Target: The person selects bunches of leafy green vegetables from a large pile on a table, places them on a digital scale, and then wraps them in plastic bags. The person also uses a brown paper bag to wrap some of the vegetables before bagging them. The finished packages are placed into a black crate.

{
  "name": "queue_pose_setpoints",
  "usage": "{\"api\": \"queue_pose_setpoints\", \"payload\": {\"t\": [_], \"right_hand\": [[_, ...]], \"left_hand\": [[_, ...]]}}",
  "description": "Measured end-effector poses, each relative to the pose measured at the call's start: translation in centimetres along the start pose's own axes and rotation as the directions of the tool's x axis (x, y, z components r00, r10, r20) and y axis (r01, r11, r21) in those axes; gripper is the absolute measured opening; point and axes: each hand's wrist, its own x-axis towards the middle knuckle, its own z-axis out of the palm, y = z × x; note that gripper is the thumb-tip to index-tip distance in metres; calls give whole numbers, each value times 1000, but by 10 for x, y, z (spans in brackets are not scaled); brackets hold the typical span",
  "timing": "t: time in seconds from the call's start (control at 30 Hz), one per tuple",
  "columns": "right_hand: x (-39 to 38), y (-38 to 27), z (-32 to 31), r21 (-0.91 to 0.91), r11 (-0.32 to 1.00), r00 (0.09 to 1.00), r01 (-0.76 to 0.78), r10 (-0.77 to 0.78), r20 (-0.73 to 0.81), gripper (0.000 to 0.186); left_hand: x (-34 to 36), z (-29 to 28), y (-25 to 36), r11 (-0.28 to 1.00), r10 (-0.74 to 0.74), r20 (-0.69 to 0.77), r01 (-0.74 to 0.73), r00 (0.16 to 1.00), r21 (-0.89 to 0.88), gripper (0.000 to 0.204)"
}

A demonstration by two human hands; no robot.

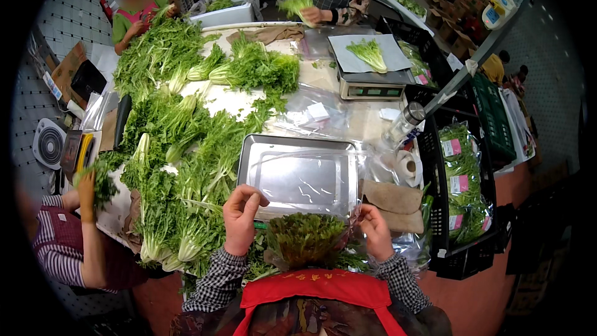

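Note:
In front of my body, a head of dark red-green leaf lettuce [305,238] stands, seemingly inside a clear plastic bag whose edge shows on its right side. My right hand [375,233] pinches that bag edge between thumb and fingers. On the lettuce's other side, my left hand [241,219] is closed, its thumb and fingertips together over the near left corner of a metal tray [298,177]. Whatever it grips is too fine to make out. Thin pale shreds lie in the tray. The lettuce's base is hidden behind its leaves.
Loose leafy greens [205,137] cover the table's left side. Beyond the tray stand a scale [373,90] and clear bags [311,115]. To the right are a bottle [404,126], a tape roll [408,167], a brown cloth [392,205] and a black crate [441,227]. Several co-workers handle greens.

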Motion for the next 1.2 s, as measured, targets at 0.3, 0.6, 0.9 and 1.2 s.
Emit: {"api": "queue_pose_setpoints", "payload": {"t": [0.3,0.6,0.9,1.2], "right_hand": [[43,-35,37,41,976,973,213,-209,-97,11],[57,-54,35,96,978,982,187,-188,2,11],[69,-85,47,101,972,976,212,-205,-73,8],[68,-99,45,-240,886,854,397,-453,-257,7]], "left_hand": [[-2,-10,-11,998,-1,-47,-2,999,-70,13],[10,-8,5,997,65,28,-66,997,27,13],[32,10,18,992,118,26,-120,993,50,8],[35,3,33,997,57,-1,-57,998,-52,19]]}}
